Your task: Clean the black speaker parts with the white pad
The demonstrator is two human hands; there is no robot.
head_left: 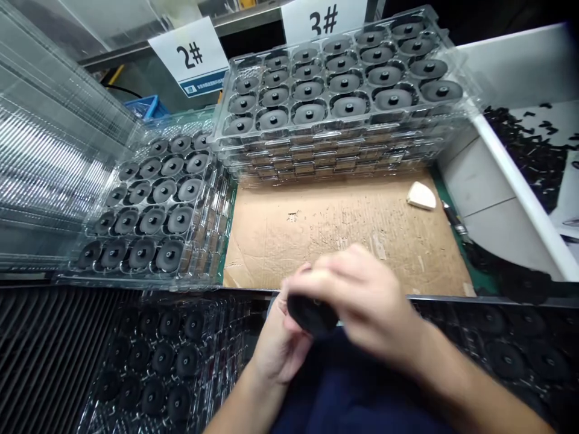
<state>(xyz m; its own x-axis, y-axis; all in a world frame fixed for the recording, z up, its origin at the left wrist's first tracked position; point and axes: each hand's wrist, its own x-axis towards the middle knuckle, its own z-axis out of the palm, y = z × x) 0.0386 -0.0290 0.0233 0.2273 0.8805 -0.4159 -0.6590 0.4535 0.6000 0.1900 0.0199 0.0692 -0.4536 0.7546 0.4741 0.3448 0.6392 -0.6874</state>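
From my remote feed: L hand [280, 346] has its fingers clamped on a matte black round part [312, 316], just off the near edge of the surface, above the person's dark-blue clothing [335, 392]. R hand [366, 295] is up against the same part, so hands are together; too much blur for me to tell if it grips or only touches. Both hide some of the near edge of the flat brown cardboard sheet [266, 241].

Around that: a clear plastic tray stack [325, 160] w/ dark grey discs at the back, blocking the bottom of the white "3#" sign [330, 12]. White "2#" sign [190, 57] beside it. L side, another see-through tray pile [199, 247], also w/ discs. Far R of cardboard, a small off-white wedge-shaped block [421, 196]; next to it, a slim dark tool w/ metallic section [455, 218], partly unclear. Beyond, a white-walled bin [502, 166] w/ loose small black pieces [520, 135]. Lower L, a shadowed disc-filled tray [212, 355], below surface lvl.
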